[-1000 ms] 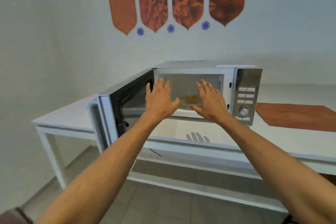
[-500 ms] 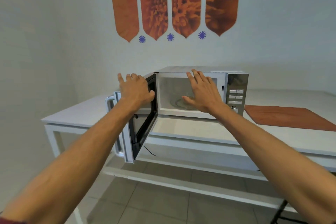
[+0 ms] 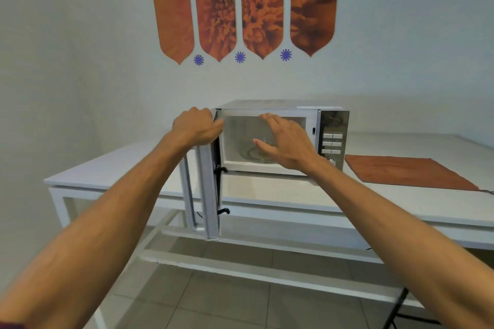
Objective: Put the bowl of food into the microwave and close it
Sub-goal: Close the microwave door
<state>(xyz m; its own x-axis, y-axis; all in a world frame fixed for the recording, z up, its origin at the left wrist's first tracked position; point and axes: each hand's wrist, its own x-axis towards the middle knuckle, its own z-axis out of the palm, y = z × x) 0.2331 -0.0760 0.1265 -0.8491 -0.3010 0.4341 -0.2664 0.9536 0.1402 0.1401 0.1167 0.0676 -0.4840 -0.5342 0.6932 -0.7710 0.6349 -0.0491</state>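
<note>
A white microwave [image 3: 270, 105] with a silver control panel [image 3: 333, 136] stands on the white table [image 3: 120, 165]. Its door [image 3: 205, 189] hangs open, seen nearly edge-on and sticking out toward me. My left hand [image 3: 196, 125] grips the door's top edge. My right hand [image 3: 287, 143] hovers open, fingers spread, in front of the cavity. Inside, a clear glass bowl [image 3: 255, 151] sits on the turntable, mostly hidden behind my right hand.
An orange placemat [image 3: 406, 171] lies on the table right of the microwave. Orange flower panels [image 3: 243, 5] decorate the wall above. The table has a lower white shelf rail [image 3: 240, 267] over a tiled floor.
My left hand moved from the cavity to the door's top edge and closed on it. The door swung from wide open to nearly edge-on. My right hand drew back from the bowl.
</note>
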